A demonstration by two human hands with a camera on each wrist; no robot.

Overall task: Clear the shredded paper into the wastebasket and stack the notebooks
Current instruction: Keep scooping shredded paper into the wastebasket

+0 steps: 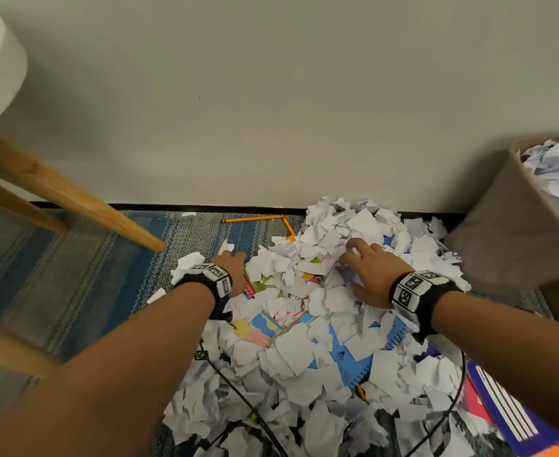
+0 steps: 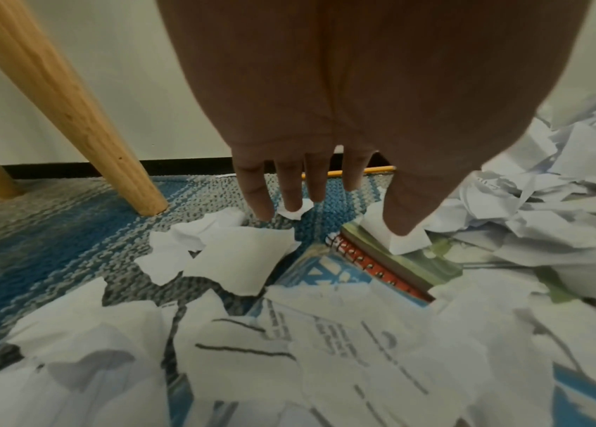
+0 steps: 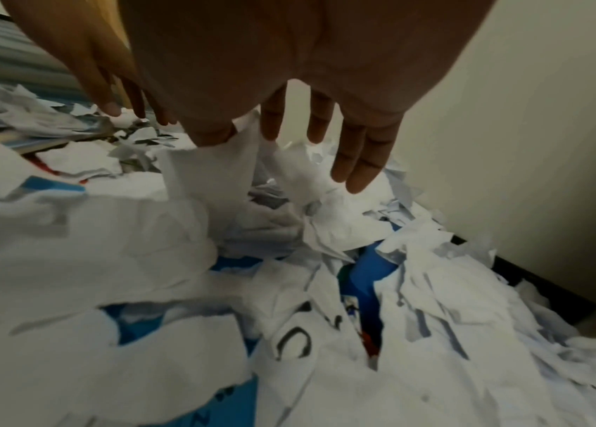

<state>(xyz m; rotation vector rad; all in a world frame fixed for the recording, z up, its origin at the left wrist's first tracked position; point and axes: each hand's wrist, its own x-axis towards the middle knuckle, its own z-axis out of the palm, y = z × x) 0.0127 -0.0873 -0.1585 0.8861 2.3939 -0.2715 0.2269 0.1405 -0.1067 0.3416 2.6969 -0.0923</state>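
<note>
A person's two bare arms reach forward over a heap of torn white paper (image 1: 317,344) spread across a blue and grey woven rug (image 1: 73,275) beside a pale wall. The left hand (image 1: 230,268) hovers at the heap's left edge, fingers straight and slightly spread, holding nothing; its fingertips (image 2: 290,199) hang just above a small paper scrap on the rug. The right hand (image 1: 370,272) lies on the top of the heap, fingers spread and relaxed, touching loose scraps without gripping them. Several spiral notebooks lie half buried: a blue notebook (image 1: 354,361) near the middle, a red-bound notebook (image 2: 380,263) below the left hand. A tan wastebasket (image 1: 509,239), already holding paper, stands to the right, just beside the heap. Two yellow pencils (image 1: 255,219) lie by the baseboard. Wooden furniture legs (image 1: 73,199) stand at left
</note>
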